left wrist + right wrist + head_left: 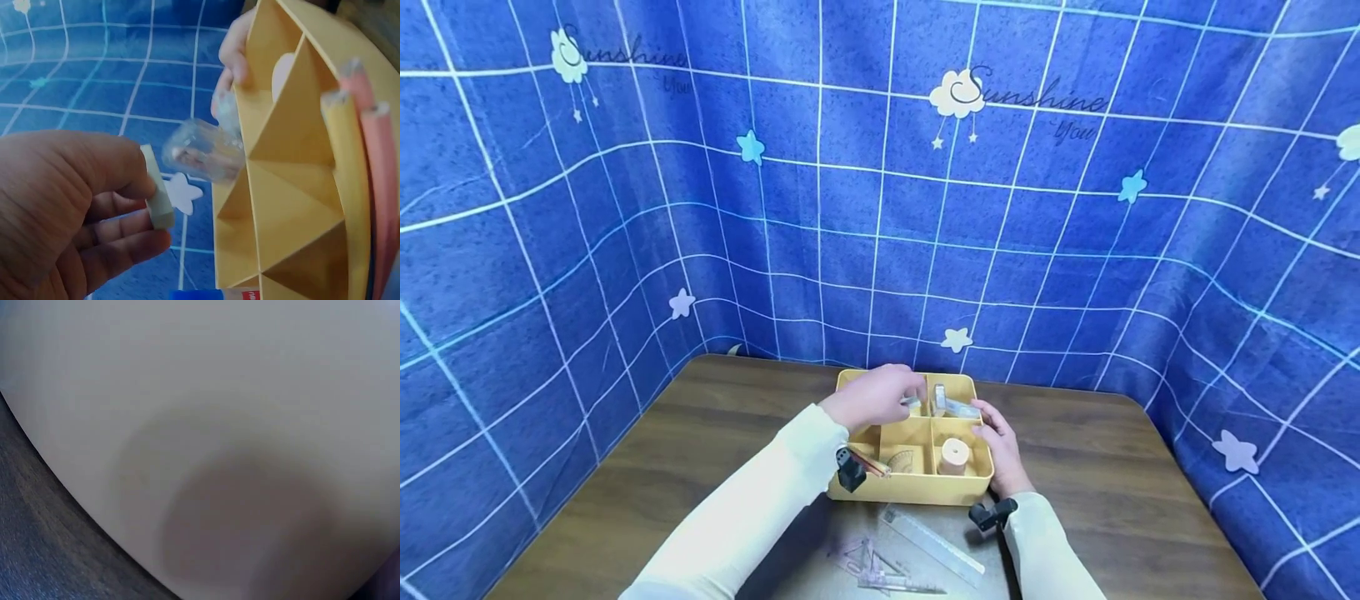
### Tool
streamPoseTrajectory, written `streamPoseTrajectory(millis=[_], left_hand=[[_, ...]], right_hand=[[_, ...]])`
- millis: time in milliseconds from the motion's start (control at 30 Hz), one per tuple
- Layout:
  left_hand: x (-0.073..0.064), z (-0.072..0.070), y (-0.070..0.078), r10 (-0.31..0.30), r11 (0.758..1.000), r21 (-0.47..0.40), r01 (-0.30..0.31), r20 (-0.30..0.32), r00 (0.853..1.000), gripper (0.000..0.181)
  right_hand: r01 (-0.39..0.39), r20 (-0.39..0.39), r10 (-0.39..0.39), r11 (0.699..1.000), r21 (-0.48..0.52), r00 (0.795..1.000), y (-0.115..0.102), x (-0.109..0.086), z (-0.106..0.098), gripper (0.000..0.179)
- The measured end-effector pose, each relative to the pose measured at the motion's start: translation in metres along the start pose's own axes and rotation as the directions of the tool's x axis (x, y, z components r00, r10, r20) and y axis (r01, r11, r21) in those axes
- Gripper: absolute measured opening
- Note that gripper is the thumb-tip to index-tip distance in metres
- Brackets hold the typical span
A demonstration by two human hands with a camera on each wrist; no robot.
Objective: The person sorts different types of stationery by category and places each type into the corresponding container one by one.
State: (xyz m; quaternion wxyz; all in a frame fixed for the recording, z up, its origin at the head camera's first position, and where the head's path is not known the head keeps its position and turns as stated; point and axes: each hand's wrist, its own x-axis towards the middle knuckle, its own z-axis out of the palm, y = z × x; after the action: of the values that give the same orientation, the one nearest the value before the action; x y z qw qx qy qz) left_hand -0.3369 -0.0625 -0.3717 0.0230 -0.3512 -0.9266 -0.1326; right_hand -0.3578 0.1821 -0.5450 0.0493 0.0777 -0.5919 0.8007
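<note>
My left hand [880, 396] is over the back of a yellow divided organizer box [910, 492]. Between thumb and fingers it pinches a small pale block [160, 194] that looks like an eraser. At the box's right side, my right hand [1006, 454] grips the wall, fingertips at the rim. Clear plastic pieces [958, 407] lie in the back right compartment beside those fingertips. A pale round roll [955, 454] stands in the front right compartment, and a protractor [900, 461] sits in the front middle one. Colored pencils [350, 187] lean out at the front left.
In front of the box, a clear ruler [934, 543] and several small clear drawing pieces [868, 560] lie on a grey surface. A blue-capped marker [197, 295] shows low in the left wrist view. Blue grid-patterned curtain [880, 208] surrounds the wooden table [1097, 467]. A pale blurred surface fills most of the right wrist view.
</note>
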Motion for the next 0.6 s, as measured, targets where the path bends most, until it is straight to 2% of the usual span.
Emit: streamPoseTrajectory(millis=[300,467,600], left_hand=[[0.018,0.017,-0.019,-0.159,0.987,-0.001,0.159,0.021,0.987,0.028],[0.023,0.023,-0.021,-0.184,0.983,0.024,0.183,0.015,0.983,0.029],[0.025,0.026,-0.02,-0.177,0.982,0.072,0.177,-0.007,0.984,0.029]], right_hand=[[0.043,-0.002,-0.043,0.999,0.004,0.999,0.002,-0.001,0.001,0.051],[0.053,0.006,-0.053,0.999,0.003,0.999,0.002,-0.002,0.001,0.05],[0.048,0.0,-0.048,0.999,0.007,0.999,0.002,-0.001,0.001,0.05]])
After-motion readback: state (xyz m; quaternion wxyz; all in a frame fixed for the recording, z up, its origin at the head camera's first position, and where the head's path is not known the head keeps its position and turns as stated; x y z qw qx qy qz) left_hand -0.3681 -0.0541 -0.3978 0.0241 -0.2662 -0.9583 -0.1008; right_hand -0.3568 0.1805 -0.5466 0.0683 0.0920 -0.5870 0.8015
